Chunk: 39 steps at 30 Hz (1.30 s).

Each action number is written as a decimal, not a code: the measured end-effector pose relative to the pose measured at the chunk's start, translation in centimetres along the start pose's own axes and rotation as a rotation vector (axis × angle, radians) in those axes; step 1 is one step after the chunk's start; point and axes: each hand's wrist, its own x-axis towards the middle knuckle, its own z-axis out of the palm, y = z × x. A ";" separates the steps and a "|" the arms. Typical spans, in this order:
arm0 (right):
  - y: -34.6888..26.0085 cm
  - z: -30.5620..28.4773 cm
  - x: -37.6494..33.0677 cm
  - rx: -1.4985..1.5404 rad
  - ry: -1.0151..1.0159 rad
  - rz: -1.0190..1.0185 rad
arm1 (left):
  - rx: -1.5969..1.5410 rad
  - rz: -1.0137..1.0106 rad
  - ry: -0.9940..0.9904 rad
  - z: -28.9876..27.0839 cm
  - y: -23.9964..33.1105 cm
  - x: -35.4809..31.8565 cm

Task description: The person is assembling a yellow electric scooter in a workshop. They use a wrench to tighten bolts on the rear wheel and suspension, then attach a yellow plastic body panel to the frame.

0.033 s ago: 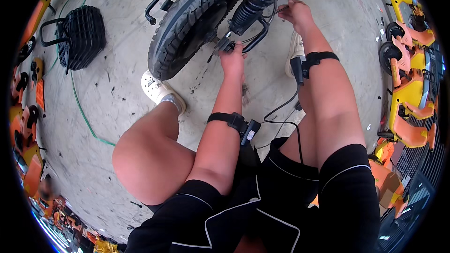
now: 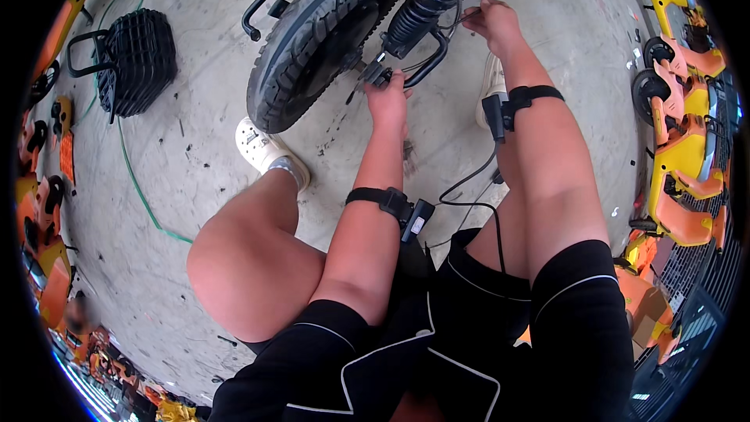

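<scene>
A black knobby-treaded wheel (image 2: 285, 62) of a scooter or motorbike stands at the top middle, beside a black shock absorber (image 2: 418, 19) with a ribbed lower boot. My left hand (image 2: 388, 99) is at the end of the wheel's axle, its fingers closed round a small dark metal part (image 2: 375, 74). A curved black bar (image 2: 430, 68) passes just right of those fingers. Farther right, my right hand (image 2: 496, 23) pinches a thin dark cable (image 2: 471, 16) between thumb and fingers. This cable runs left toward the shock absorber. Its exact end is hidden.
A black basket (image 2: 137, 62) with a handle lies at the left on the grey concrete floor (image 2: 211, 148). A green cord (image 2: 137, 187) trails along the floor nearby. Orange and yellow scooters (image 2: 676, 180) line both sides. A black cable (image 2: 469, 187) hangs between my forearms.
</scene>
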 end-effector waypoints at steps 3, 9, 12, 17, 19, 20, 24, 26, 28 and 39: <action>0.4 1.1 -0.2 0.071 0.071 -0.042 | -0.028 0.010 -0.035 -0.3 -0.3 0.0; 3.0 4.2 0.4 0.326 0.425 -0.217 | -0.105 0.040 -0.084 -0.9 -1.4 0.6; 3.4 1.1 1.8 0.324 0.463 -0.294 | -0.101 0.054 -0.093 -1.2 -1.5 0.2; 3.7 -4.5 3.4 -0.196 0.173 0.124 | -0.076 0.065 -0.101 -0.5 -2.3 0.2; 4.1 -1.4 -0.5 -0.398 0.039 0.166 | -0.099 0.086 -0.100 -0.9 -2.5 0.5; 4.7 -0.3 -1.8 -0.430 0.010 0.184 | -0.106 0.094 -0.104 -1.0 -2.7 0.5; 5.6 2.5 -7.2 -0.036 -0.019 0.395 | -0.097 0.094 -0.106 -1.0 -2.9 0.3; 5.7 2.2 -7.9 -0.061 -0.065 0.300 | -0.084 0.083 -0.098 -1.0 -2.8 0.2; 5.4 1.9 -7.9 -0.141 -0.064 0.243 | -0.084 0.073 -0.082 -0.9 -2.9 0.4; -3.8 -0.6 -8.7 -0.181 -0.079 -0.102 | -0.175 0.062 -0.089 -0.7 -2.6 0.7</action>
